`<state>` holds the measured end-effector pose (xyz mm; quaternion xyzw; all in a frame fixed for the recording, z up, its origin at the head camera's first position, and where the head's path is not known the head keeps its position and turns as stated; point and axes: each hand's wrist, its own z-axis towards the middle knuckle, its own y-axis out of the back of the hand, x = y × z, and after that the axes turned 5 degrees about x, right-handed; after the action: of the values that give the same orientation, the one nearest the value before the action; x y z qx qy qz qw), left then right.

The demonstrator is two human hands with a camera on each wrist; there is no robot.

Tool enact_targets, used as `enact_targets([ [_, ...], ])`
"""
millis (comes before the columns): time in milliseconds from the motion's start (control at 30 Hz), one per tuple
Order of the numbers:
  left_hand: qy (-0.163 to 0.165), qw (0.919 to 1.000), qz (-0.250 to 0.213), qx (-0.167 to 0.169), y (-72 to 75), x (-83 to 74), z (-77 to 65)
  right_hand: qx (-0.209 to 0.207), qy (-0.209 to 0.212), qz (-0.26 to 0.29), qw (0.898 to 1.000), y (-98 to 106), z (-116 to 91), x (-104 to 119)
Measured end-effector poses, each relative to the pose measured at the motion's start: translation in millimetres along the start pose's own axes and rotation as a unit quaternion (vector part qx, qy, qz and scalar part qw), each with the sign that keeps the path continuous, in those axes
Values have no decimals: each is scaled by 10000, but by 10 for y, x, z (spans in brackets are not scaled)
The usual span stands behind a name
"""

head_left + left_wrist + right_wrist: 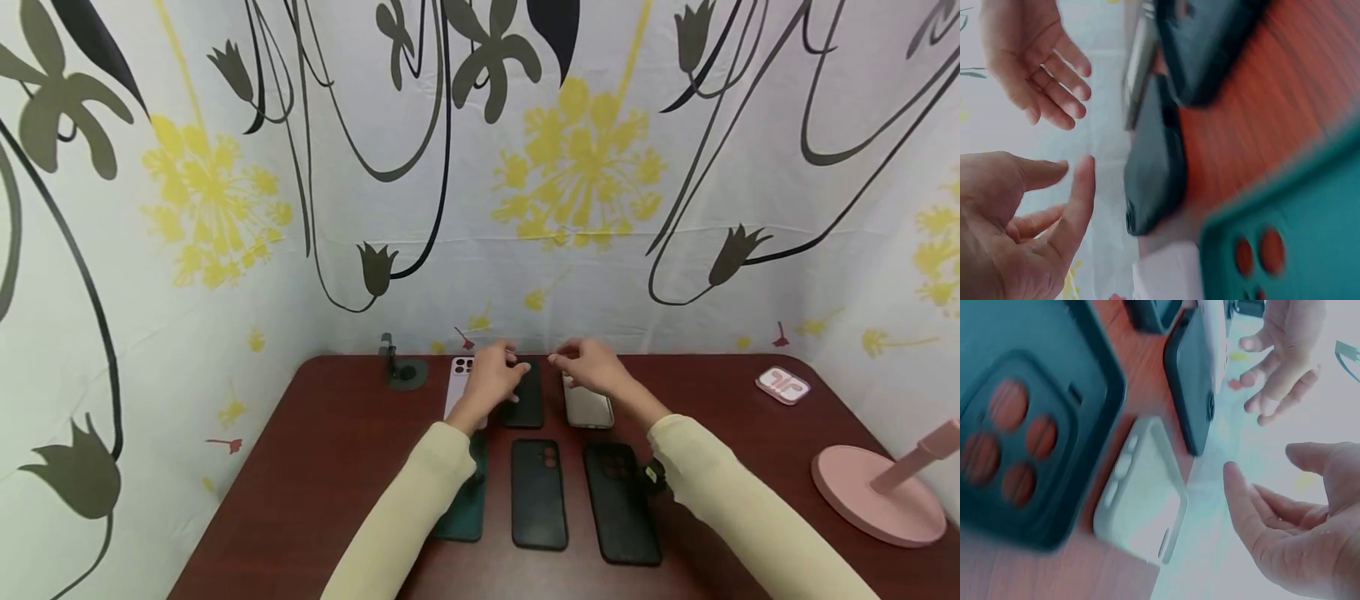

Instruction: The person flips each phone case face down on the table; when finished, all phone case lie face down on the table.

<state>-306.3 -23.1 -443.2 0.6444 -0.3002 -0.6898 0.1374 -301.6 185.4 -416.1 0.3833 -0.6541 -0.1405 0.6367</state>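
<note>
My left hand (492, 379) hovers over the back row of phone cases, between a lavender case (457, 387) and a dark one (531, 402). Its fingers are loosely bent and hold nothing. Facing it, my right hand (594, 367) hangs above a pale, clear-looking case (588, 410), also holding nothing. Both wrist views show a gap between thumb and fingers of each hand. In front lie a teal case (462, 518), partly under the left sleeve, a dark case (540, 500) and a larger black case (624, 517) with several camera holes.
A small dark green stand (407, 374) is at the table's back left. Toward the back right lies a pink-and-white patterned piece (783, 385). A round pink base with a post (862, 492) stands at the right. Patterned cloth (480, 208) hangs behind the reddish-brown table (315, 467).
</note>
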Motion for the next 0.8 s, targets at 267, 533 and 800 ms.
enact_targets([
  [267, 204, 9817, -1709, 818, -147, -164, 43, -199, -1, -119, 9997, 206, -61, -190],
  [533, 229, 9826, -1568, 966, -330, -235, 24, -610, -30, -432, 9972, 219, -132, -371],
  [800, 760, 9769, -1387, 1434, -395, -355, 62, -446, -679, -683, 9944, 197, -198, -520],
])
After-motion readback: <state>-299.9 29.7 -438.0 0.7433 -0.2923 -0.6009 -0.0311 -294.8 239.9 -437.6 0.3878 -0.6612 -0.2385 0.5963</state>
